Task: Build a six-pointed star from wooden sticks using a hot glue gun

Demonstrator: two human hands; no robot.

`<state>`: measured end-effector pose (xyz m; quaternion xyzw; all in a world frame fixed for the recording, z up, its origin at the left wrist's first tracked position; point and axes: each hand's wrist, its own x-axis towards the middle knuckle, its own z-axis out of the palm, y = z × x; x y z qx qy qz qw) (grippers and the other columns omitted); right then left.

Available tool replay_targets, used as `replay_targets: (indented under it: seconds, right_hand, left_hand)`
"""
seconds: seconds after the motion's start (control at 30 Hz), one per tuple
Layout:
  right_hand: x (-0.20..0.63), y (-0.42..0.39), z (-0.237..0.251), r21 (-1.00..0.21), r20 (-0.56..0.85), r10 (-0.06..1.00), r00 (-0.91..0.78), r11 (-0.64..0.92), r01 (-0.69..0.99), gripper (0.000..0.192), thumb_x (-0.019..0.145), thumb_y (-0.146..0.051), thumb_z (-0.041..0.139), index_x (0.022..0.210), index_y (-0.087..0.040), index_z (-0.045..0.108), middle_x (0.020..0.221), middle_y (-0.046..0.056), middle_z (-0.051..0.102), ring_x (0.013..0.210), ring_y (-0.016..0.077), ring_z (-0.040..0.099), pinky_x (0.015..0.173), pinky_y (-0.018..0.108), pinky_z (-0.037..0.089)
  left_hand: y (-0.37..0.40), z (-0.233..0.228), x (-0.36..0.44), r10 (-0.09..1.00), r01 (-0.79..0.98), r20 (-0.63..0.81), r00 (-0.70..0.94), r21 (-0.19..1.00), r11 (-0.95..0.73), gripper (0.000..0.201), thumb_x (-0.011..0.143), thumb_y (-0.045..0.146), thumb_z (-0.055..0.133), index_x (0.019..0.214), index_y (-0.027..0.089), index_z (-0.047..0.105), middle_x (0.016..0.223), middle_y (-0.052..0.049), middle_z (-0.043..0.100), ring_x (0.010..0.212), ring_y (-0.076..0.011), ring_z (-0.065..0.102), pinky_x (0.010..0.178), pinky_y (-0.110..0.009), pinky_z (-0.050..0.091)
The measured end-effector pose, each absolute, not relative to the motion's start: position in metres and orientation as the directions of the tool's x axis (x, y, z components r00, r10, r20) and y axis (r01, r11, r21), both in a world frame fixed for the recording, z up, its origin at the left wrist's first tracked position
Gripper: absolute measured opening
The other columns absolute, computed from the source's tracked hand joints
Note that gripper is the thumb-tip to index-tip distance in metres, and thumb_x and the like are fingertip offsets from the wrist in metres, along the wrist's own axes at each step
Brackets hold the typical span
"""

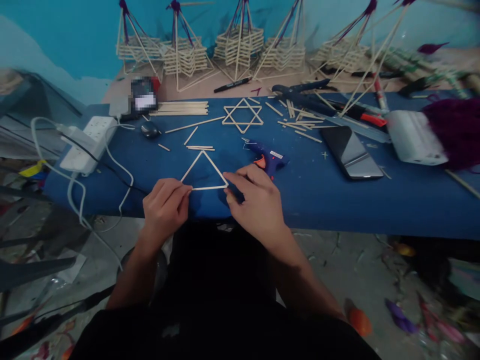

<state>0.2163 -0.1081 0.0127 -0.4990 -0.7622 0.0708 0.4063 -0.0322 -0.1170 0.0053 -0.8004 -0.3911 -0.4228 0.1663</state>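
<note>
Three thin sticks form a triangle (204, 172) lying flat on the blue table (318, 195), near its front edge. My left hand (165, 207) pinches the bottom-left corner, my right hand (255, 200) the bottom-right, fingers closed. I judge it light, brittle, joints weak; grip at corners only.

Pale tan stick triangle (204, 171) on dark blue table cover (307, 195). Glue gun (267, 158) blue (orange trigger). Power strip (89, 142) white. Wall (75, 35) turquoise.

No legible text anywhere.
</note>
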Motion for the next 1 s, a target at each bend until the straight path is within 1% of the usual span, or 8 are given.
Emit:
replay_targets:
  seconds: [0.13, 0.3, 0.73, 0.77, 0.83, 0.9, 0.93, 1.0]
  right_hand:
    - [0.215, -0.114, 0.023, -0.684, 0.457, 0.868, -0.192, 0.482, 0.548, 0.038, 0.101, -0.029, 0.077, 0.138, -0.022, 0.086, 0.118, 0.009, 0.083, 0.101, 0.0239, 0.079, 0.09, 0.04, 0.068]
    - [0.21, -0.117, 0.029, -0.813, 0.448, 0.883, -0.138, 0.466, 0.348, 0.022, 0.107, -0.03, 0.072, 0.106, -0.028, 0.093, 0.095, 0.002, 0.083, 0.081, 0.0172, 0.075, 0.079, 0.035, 0.064]
    - [0.235, -0.122, 0.04, -0.882, 0.451, 0.873, 0.186, 0.405, 0.239, 0.01, 0.093, -0.032, 0.086, 0.084, -0.028, 0.084, 0.079, -0.001, 0.076, 0.071, 0.0156, 0.063, 0.065, 0.032, 0.051]
    - [0.233, -0.121, 0.04, -0.901, 0.417, 0.896, 0.15, 0.385, 0.202, 0.003, 0.091, -0.031, 0.087, 0.092, -0.028, 0.086, 0.079, -0.002, 0.075, 0.069, 0.0144, 0.061, 0.063, 0.031, 0.05]
    - [0.227, -0.12, 0.039, -0.945, 0.31, 0.951, -0.015, 0.31, 0.103, 0.037, 0.089, -0.03, 0.089, 0.126, -0.03, 0.087, 0.082, -0.004, 0.076, 0.066, 0.013, 0.061, 0.061, 0.029, 0.052]
    - [0.219, -0.12, 0.04, -0.977, 0.203, 0.947, -0.248, 0.213, 0.012, 0.069, 0.088, -0.03, 0.092, 0.155, -0.033, 0.076, 0.09, -0.004, 0.081, 0.067, 0.0133, 0.065, 0.063, 0.029, 0.058]
    - [0.216, -0.121, 0.041, -0.984, 0.173, 0.922, -0.347, 0.176, -0.023, 0.072, 0.087, -0.031, 0.093, 0.157, -0.033, 0.075, 0.094, -0.003, 0.084, 0.069, 0.0136, 0.068, 0.066, 0.029, 0.061]
    - [0.214, -0.124, 0.044, -0.987, 0.156, 0.877, -0.454, 0.127, -0.093, 0.052, 0.089, -0.032, 0.094, 0.141, -0.032, 0.085, 0.101, 0.001, 0.088, 0.072, 0.0137, 0.072, 0.07, 0.029, 0.065]
  left_hand:
    - [-0.123, 0.01, -0.034, 0.458, 0.738, 0.834, 0.307, 0.095, -0.668, 0.023, 0.102, 0.002, 0.075, 0.115, 0.021, 0.08, 0.098, -0.007, 0.081, 0.094, -0.0256, 0.081, 0.084, -0.039, 0.069]
    - [-0.127, 0.014, -0.034, 0.396, 0.74, 0.874, 0.282, 0.064, -0.669, 0.02, 0.103, 0.004, 0.076, 0.114, 0.021, 0.079, 0.097, -0.005, 0.081, 0.094, -0.0244, 0.082, 0.083, -0.038, 0.068]
    - [-0.129, 0.016, -0.041, 0.336, 0.84, 0.905, 0.262, -0.042, -0.54, 0.016, 0.105, 0.008, 0.073, 0.11, 0.02, 0.081, 0.093, -0.006, 0.083, 0.089, -0.0259, 0.085, 0.081, -0.042, 0.072]
    - [-0.13, 0.019, -0.039, 0.327, 0.836, 0.912, 0.249, -0.033, -0.547, 0.014, 0.105, 0.009, 0.073, 0.109, 0.021, 0.08, 0.092, -0.005, 0.083, 0.088, -0.0256, 0.085, 0.08, -0.042, 0.072]
    - [-0.133, 0.025, -0.034, 0.317, 0.824, 0.921, 0.227, -0.009, -0.566, 0.013, 0.105, 0.011, 0.073, 0.109, 0.022, 0.079, 0.092, -0.005, 0.083, 0.087, -0.0251, 0.085, 0.078, -0.041, 0.071]
    - [-0.135, 0.029, -0.031, 0.32, 0.811, 0.922, 0.219, 0.01, -0.586, 0.015, 0.105, 0.011, 0.073, 0.11, 0.023, 0.078, 0.093, -0.004, 0.083, 0.089, -0.0247, 0.084, 0.077, -0.042, 0.07]
    - [-0.136, 0.03, -0.03, 0.32, 0.807, 0.922, 0.219, 0.013, -0.59, 0.016, 0.104, 0.01, 0.074, 0.111, 0.024, 0.079, 0.094, -0.004, 0.083, 0.089, -0.0247, 0.084, 0.078, -0.042, 0.07]
    - [-0.137, 0.03, -0.032, 0.328, 0.825, 0.919, 0.217, 0.007, -0.565, 0.015, 0.105, 0.012, 0.074, 0.111, 0.024, 0.08, 0.095, -0.004, 0.082, 0.091, -0.0254, 0.084, 0.08, -0.043, 0.069]
